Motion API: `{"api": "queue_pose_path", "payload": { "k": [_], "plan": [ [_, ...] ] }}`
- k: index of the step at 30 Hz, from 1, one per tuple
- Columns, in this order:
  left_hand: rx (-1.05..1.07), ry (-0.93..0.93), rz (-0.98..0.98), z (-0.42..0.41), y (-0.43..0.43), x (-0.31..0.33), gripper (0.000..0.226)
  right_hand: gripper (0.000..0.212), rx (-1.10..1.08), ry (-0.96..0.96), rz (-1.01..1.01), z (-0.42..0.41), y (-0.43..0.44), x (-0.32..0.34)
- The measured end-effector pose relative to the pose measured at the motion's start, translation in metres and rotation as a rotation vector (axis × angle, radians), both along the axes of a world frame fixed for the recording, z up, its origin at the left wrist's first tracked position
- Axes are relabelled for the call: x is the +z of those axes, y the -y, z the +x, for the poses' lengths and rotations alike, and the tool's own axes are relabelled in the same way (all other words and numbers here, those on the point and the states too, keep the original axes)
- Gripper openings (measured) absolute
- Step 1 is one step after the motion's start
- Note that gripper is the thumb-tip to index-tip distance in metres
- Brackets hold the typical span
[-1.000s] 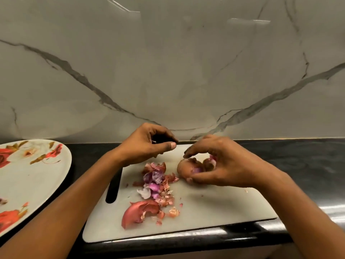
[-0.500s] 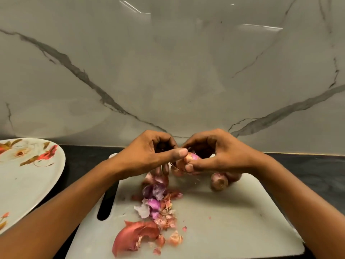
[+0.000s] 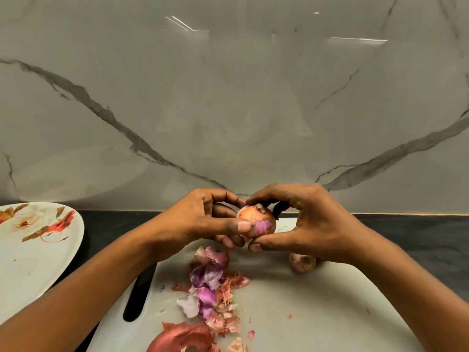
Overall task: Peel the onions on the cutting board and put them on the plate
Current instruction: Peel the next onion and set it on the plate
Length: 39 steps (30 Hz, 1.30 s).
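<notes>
Onion (image 3: 256, 217) in the firm grip of left hand (image 3: 203, 219) and right hand (image 3: 313, 224), above cutting board (image 3: 317, 313).

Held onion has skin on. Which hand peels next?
Probably the right hand: its forefinger sits on the dry tip of the onion, while the left hand cups it underneath, thumb flat on the skin, steadying.

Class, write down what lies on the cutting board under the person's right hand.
A small unpeeled onion lies on the cutting board under the right hand, which grips a bigger onion. The hand covers its far side, hiding the rest.
</notes>
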<state>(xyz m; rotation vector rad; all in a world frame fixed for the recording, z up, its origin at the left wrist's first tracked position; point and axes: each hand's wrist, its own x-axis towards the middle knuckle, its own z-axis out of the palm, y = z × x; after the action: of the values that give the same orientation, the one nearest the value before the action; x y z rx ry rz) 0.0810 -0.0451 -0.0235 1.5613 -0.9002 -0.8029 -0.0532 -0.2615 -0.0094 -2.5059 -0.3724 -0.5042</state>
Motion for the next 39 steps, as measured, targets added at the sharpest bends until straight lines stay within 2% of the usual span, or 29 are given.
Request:
{"api": "queue_pose_path", "payload": {
  "k": [5,12,21,32,36,39],
  "plan": [
    [0.004,-0.001,-0.033,0.002,-0.004,0.002,0.05,0.059,0.028,0.035,0.034,-0.002,-0.003,0.002],
    [0.005,0.03,-0.075,-0.001,-0.005,0.002,0.045,0.034,0.018,-0.089,0.291,-0.007,0.0,0.007],
    [0.014,0.099,-0.054,-0.01,-0.003,0.0,0.045,0.032,-0.054,-0.06,0.227,-0.009,-0.009,0.005],
    [-0.021,0.066,-0.017,-0.006,-0.006,0.003,0.043,0.029,-0.067,0.03,0.093,-0.008,-0.011,-0.001],
    [0.02,0.007,-0.071,-0.007,-0.007,0.006,0.041,0.026,-0.105,0.097,0.116,-0.004,-0.007,-0.004],
    [0.027,0.024,-0.079,-0.008,-0.007,0.007,0.041,0.021,-0.134,0.042,0.26,-0.003,-0.005,-0.003]
  ]
}}
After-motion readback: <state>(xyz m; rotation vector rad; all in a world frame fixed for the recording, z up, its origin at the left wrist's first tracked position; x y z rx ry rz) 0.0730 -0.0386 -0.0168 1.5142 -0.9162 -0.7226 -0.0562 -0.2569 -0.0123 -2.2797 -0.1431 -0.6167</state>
